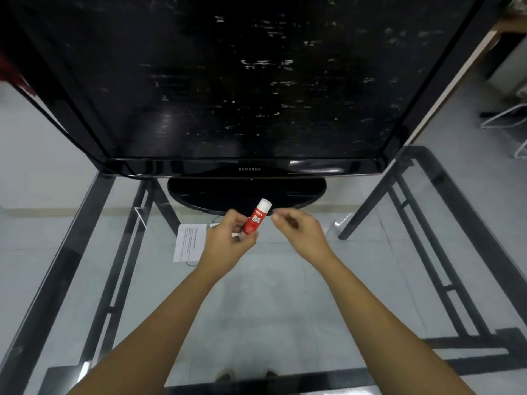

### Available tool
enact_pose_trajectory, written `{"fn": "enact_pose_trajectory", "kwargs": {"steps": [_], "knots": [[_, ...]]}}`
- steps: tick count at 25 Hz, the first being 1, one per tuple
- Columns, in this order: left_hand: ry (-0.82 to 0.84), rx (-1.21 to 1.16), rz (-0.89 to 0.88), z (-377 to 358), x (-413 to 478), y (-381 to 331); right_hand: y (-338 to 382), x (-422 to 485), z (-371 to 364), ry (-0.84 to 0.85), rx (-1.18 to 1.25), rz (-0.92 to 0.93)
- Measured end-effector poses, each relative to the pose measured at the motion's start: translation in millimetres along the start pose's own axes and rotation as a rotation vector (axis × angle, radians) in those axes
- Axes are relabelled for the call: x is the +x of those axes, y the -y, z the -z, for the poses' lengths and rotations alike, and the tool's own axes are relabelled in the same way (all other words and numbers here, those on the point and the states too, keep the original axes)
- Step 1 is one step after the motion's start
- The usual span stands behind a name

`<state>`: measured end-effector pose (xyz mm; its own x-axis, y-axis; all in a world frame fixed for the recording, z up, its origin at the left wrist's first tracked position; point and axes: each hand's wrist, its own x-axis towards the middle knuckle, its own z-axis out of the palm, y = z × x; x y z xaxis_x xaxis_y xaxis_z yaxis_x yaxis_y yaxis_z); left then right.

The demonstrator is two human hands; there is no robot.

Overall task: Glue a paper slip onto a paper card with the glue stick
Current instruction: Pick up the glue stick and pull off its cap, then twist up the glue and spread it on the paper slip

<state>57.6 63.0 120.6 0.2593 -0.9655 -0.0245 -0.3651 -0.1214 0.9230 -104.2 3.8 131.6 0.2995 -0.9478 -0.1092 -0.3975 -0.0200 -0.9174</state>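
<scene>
- Left hand (228,238) grips the glue stick (254,220) by its red barrel, cap (263,205) up: light, slick plastic.
- Right hand (299,232) is curled beside the cap, empty; I'd pinch the cap there.
- Flimsy paper (189,243) lies flat on the surface (256,309).

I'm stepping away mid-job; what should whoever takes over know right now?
Left hand grips the glue stick, cap on.
Right hand is beside the cap, fingers curled, nothing visibly held.
A printed paper lies on the glass table, left of the left hand; a white piece shows behind that hand, unclear what.
Done: stick picked up. Left: uncap, spread glue, press slip onto card.
</scene>
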Motion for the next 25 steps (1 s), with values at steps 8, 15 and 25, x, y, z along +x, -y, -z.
{"fn": "enact_pose_trajectory", "kwargs": {"steps": [8, 15, 25], "knots": [[-0.099, 0.013, -0.122, 3.1, -19.4, -0.1, 23.8, -10.0, -19.2, -0.034, 0.3, -0.079], [-0.206, 0.03, -0.117, 1.2, -35.1, 2.2, 27.7, -16.6, -32.0, -0.072, 0.393, -0.118], [-0.143, 0.492, -0.457, 8.8, -45.4, 26.5, 16.2, -38.1, -45.1, -0.073, 0.503, -0.197]]}}
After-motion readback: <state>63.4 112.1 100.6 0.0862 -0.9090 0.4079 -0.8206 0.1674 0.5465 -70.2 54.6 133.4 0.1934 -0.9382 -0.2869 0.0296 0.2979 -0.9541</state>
